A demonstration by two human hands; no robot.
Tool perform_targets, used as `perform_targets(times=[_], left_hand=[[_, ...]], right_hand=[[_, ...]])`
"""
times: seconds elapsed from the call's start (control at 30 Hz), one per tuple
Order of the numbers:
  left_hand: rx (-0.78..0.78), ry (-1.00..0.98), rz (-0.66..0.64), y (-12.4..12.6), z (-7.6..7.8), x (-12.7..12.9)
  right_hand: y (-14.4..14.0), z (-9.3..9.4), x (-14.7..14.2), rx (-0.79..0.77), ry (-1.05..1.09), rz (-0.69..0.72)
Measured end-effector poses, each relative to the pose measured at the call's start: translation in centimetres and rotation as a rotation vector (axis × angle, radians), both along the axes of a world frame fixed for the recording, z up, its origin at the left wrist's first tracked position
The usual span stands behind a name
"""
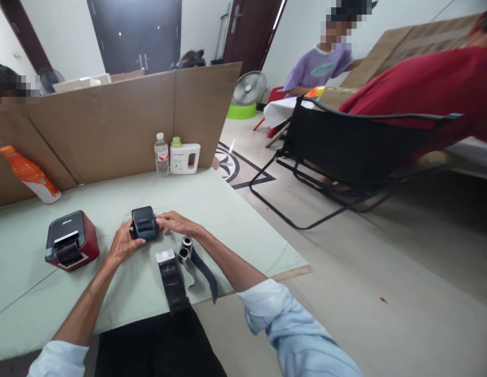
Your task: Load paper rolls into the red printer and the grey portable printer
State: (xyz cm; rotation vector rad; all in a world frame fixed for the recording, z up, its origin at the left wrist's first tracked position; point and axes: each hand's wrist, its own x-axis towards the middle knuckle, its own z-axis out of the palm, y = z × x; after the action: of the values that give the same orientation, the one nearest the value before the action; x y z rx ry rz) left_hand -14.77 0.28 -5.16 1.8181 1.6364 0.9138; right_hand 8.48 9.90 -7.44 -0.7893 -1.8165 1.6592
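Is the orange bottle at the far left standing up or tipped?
Tipped. The orange bottle leans at a slant against the cardboard wall, cap up-left, base on the table.

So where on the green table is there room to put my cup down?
Bare cloth lies between the red printer and the orange bottle, and in front of the water bottle and white jug. It is crowded near the front edge: both hands, left hand and right hand, touch the small black printer, with label rolls beside.
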Motion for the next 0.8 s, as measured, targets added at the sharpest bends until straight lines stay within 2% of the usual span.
perform_targets(times=[0.13, 0.3, 0.43, 0.57, 0.73, 0.8], left_hand=[[-0.019, -0.012, 0.022, -0.6, -0.5, -0.6], [0.028, 0.083, 0.085, -0.2, -0.8, -1.8], [0.072, 0.09, 0.053, 1.0, -0.7, -2.4], [0.093, 0.185, 0.027, 1.5, -0.2, -1.9], [0.279, 0.303, 0.08, -1.4, 1.4, 0.1], [0.341, 0.313, 0.039, -3.2, 1.8, 1.0]], right_hand=[[0.2, -0.7, 0.3, -0.079, 0.003, -0.01], [0.0, -1.8, 1.3, -0.135, 0.054, -0.037], [-0.3, -2.7, 1.4, -0.174, 0.082, -0.105], [-0.4, -2.9, 1.5, -0.16, 0.121, -0.106], [-0.5, -3.1, 2.0, -0.158, 0.156, -0.115], [-0.5, -3.1, 2.2, -0.161, 0.167, -0.119]])
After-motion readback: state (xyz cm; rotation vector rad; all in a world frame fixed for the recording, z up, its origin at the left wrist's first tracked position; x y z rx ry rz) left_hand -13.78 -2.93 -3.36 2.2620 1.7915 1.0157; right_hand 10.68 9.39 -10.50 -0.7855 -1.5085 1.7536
